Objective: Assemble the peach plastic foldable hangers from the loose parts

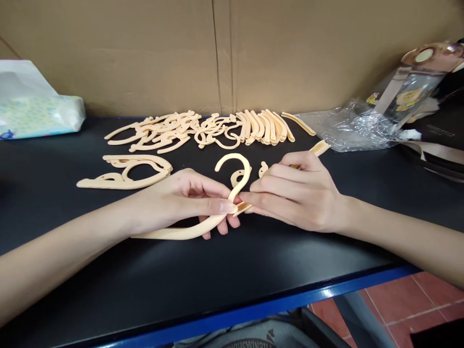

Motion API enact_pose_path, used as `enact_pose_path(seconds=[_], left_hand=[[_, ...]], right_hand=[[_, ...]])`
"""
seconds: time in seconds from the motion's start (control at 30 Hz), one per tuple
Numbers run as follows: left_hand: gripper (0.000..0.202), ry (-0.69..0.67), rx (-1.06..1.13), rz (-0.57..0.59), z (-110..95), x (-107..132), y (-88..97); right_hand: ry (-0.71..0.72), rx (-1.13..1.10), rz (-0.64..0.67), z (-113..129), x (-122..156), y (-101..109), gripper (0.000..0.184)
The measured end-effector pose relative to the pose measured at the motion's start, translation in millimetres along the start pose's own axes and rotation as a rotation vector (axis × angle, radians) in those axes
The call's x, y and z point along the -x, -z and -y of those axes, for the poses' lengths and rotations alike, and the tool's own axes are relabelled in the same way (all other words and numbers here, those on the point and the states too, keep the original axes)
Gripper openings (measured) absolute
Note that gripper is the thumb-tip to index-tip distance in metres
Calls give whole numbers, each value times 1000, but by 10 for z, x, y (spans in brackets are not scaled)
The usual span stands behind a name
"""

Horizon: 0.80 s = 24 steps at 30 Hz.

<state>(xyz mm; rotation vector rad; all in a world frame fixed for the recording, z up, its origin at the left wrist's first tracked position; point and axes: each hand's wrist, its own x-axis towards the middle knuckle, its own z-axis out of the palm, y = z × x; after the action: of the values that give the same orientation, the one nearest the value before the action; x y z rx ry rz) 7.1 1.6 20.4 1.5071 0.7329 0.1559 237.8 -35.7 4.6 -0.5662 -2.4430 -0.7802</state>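
Note:
My left hand (184, 195) pinches a cream plastic hanger hook (247, 175) and a curved hanger arm (181, 233) where they meet, with the thumb on top. The hook curls upward and the arm slopes down to the left under my wrist. Closed around a second hanger arm (320, 148) is my right hand (300, 193); one end of that arm touches the joint by my left thumb, the other sticks out behind the knuckles. My fingers hide most of it. Just behind the hands lie another hook (237, 179) and a small cream piece (263, 168).
A folded hanger (134, 181) lies left on the black table (217, 280). Farther back are piled hanger parts (163, 128), loose hooks (217, 128) and a row of arms (266, 126). A tissue pack (39, 108), clear plastic bag (357, 128) and bottle (413, 92) stand near the cardboard wall (145, 53).

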Motion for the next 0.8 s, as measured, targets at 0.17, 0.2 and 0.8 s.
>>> enact_pose_path(seconds=[0.17,0.2,0.8], left_hand=[[17,-52,-89,7,-3,2,7],[17,-69,-119,-5,-9,8,8],[27,-229,-421,-230,-49,22,-80]], right_hand=[[21,-13,-1,7,11,-15,11],[11,-18,-3,9,11,-16,11],[-248,-147,80,68,-7,-28,24]])
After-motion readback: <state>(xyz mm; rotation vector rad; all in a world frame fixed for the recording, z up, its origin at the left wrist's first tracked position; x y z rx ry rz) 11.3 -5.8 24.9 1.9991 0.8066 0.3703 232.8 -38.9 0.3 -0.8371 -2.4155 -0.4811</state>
